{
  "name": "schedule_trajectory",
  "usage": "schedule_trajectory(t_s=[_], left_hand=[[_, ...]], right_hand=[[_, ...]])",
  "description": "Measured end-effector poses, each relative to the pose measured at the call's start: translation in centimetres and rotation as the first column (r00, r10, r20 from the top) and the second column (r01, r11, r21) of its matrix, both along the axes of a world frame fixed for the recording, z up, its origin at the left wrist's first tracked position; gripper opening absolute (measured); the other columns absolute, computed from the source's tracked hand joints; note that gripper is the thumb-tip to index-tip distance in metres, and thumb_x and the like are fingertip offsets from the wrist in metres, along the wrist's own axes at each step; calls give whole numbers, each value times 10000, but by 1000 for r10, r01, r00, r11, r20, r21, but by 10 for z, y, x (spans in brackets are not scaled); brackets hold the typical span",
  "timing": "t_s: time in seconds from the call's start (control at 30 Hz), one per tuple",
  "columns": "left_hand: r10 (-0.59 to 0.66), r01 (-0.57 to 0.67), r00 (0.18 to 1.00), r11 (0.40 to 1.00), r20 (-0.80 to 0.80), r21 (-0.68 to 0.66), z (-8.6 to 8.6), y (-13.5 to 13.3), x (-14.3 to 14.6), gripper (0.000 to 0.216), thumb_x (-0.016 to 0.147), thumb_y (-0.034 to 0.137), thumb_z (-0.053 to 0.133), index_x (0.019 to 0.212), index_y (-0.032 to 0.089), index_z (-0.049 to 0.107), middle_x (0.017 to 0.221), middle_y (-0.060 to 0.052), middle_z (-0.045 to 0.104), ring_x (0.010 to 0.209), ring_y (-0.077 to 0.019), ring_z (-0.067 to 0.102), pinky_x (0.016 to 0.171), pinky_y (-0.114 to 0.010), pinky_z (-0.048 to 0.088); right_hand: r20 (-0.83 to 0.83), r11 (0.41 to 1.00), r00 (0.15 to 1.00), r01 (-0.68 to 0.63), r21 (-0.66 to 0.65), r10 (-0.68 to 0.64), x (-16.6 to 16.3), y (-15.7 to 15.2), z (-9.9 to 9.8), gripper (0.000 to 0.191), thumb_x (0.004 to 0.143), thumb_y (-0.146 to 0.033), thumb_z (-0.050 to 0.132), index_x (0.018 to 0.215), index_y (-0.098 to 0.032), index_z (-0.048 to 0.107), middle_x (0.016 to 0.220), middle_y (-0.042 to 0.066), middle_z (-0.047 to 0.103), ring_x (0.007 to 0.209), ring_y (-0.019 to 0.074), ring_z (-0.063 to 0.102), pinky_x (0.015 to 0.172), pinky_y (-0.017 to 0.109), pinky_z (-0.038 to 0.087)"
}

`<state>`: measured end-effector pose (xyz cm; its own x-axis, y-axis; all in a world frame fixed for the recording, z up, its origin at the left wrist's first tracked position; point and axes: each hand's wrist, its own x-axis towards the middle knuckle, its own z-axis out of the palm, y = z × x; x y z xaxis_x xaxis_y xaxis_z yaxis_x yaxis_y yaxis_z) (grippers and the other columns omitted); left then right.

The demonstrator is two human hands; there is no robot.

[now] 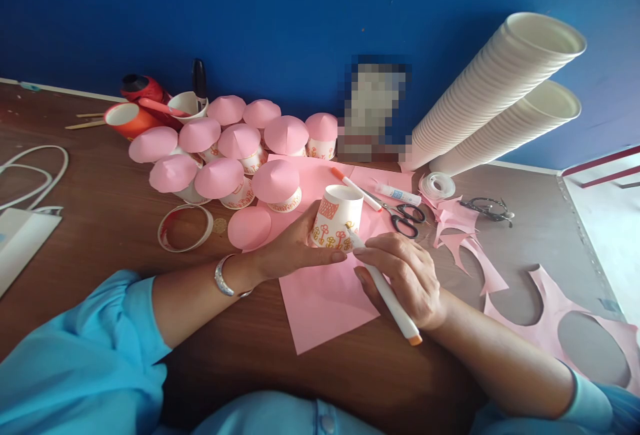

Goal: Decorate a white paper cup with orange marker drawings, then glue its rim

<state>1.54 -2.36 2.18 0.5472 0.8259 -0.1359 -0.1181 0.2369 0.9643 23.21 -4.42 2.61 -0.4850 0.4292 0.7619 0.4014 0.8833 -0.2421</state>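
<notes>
My left hand [295, 242] is closed around a white paper cup [345, 212], thumb along its lower side. Red and yellow flowers and a red hatched square are drawn on the cup. In my right hand [405, 275] is a white marker [390, 298] with an orange end, its tip at the drawn flowers. Beneath both hands lies pink paper [325, 315]. A pink paper disc [249, 227] lies left of the cup. Behind stand several decorated cups with pink cone tops [276, 182].
Scissors [405, 218], a glue stick [400, 194], a red-capped marker [356, 188] and a tape roll [437, 186] lie beyond my hands. Tall cup stacks [500, 82] lean at the back right. Pink scraps [535, 325] are at right, a larger tape roll [185, 228] at left.
</notes>
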Motion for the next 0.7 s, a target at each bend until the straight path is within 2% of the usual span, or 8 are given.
schedule_trajectory(t_s=[0.13,0.53,0.7], left_hand=[[2,-2,1000,1000,14,-3,-2,-1,0,547,817,389,853,1217,215,522,1075,-39,574,1009,-213,561,828,-341,476],[28,-28,999,999,-24,-24,-3,-2,-1,581,784,406,874,1206,221,519,1094,-47,583,1022,-230,574,831,-361,494],[49,-47,999,996,22,-78,-5,-2,-1,582,779,380,881,1220,231,533,1075,-42,601,1003,-225,584,830,-361,491]], right_hand=[[-10,1000,1000,-3,-2,3,0,0,1,191,933,-82,630,1124,-96,635,866,83,695,739,185,674,625,320,584],[-4,1000,1000,-19,2,19,1,0,1,285,949,-123,609,1234,-117,622,854,70,699,733,193,681,606,321,589],[-17,999,999,-42,16,42,-1,0,4,194,944,-105,608,1136,-87,631,839,85,685,722,191,676,612,319,582]])
